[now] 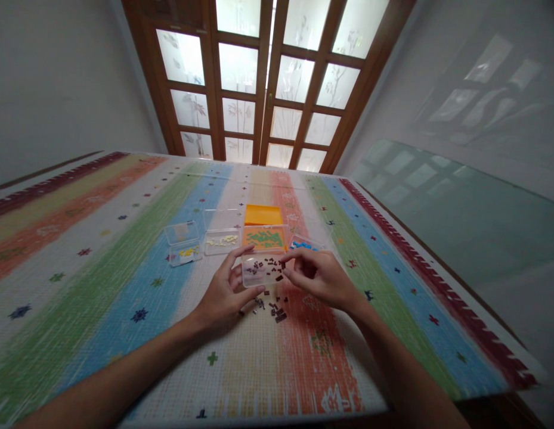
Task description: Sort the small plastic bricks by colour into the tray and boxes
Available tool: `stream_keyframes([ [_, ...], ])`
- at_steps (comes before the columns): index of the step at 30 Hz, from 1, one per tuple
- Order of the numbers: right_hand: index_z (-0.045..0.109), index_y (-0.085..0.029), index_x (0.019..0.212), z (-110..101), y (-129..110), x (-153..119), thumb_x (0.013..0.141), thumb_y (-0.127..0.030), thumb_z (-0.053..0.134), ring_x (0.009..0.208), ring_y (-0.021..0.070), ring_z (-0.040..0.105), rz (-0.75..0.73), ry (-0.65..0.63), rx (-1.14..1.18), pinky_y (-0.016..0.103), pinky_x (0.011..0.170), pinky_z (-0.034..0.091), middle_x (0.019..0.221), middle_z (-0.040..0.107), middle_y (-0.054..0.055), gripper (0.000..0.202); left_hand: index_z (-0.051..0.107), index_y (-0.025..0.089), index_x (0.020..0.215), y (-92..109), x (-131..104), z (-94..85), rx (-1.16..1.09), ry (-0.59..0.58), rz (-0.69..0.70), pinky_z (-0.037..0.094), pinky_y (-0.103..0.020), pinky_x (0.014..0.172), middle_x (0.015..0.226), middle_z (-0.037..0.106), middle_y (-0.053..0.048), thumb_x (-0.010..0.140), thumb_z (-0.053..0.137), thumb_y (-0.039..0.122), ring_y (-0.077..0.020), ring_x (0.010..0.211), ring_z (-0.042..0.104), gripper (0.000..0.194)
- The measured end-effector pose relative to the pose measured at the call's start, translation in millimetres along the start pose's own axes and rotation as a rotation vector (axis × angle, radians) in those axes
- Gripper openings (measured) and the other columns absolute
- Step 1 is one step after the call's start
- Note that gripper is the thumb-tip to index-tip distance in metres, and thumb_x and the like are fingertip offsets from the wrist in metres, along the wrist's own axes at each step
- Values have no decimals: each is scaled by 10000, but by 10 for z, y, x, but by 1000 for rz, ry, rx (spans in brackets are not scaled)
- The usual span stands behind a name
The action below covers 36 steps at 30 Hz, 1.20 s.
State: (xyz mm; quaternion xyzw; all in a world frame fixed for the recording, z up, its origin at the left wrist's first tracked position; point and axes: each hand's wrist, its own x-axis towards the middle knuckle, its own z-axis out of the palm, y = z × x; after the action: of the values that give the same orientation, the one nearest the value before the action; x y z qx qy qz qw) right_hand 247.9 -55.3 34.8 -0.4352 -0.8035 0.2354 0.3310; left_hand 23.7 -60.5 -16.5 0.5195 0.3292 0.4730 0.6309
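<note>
My left hand (pixel 225 292) grips the left side of a clear plastic box (pixel 250 280), thumb at its near edge and fingers at the far one. Small dark brown pieces lie inside the box. My right hand (pixel 320 275) is at the box's right edge, thumb and index finger nearly together around a small dark piece (pixel 283 266). More dark brown pieces (pixel 280 316) are scattered on the cloth just below the box.
Behind stand an open box of green pieces (pixel 265 238) with an orange lid (pixel 263 214), a box of pale pieces (pixel 222 241), a box of yellow pieces (pixel 186 253) at left and blue pieces (pixel 303 245) at right. A striped cloth (pixel 169 333) covers the table.
</note>
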Motion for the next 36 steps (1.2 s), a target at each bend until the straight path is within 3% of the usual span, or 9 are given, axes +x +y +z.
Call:
stream_keyframes([
  [5,654,-176,1045,-43,-18,-26,942,-280,558,561,88,469,-91,53,-96,234,570,380,741,616,-10,176,387,241,1397,6,-4,11,-16,12,-14,562,-430,991,1355,588,-144,728,816,185,-265,1127,681,796],
  [12,598,-144,1148,40,51,-35,970,-229,492,627,120,528,-141,-43,-247,246,628,394,758,628,15,224,388,234,1400,10,-7,-3,-11,-20,-6,559,-425,991,1336,599,-146,735,814,177,-261,1118,684,791],
  [22,594,-179,1038,66,36,-28,955,-234,511,653,119,526,-157,-115,-198,250,663,396,789,635,5,130,434,225,1371,-23,6,-16,27,-37,50,568,-435,982,1337,592,-143,742,812,192,-253,1102,683,734],
  [30,662,-171,1002,38,62,-11,930,-232,545,626,110,488,-104,47,-234,240,604,375,796,600,16,151,434,231,1362,-20,-3,-7,12,-46,27,550,-468,1010,1399,542,-152,733,813,167,-282,1161,657,737],
  [36,718,-162,990,101,111,9,900,-222,549,601,114,499,-31,57,-250,240,591,367,687,585,-1,201,441,226,1357,-10,-6,-2,49,-56,58,555,-478,1004,1393,544,-152,749,800,173,-292,1179,644,708],
])
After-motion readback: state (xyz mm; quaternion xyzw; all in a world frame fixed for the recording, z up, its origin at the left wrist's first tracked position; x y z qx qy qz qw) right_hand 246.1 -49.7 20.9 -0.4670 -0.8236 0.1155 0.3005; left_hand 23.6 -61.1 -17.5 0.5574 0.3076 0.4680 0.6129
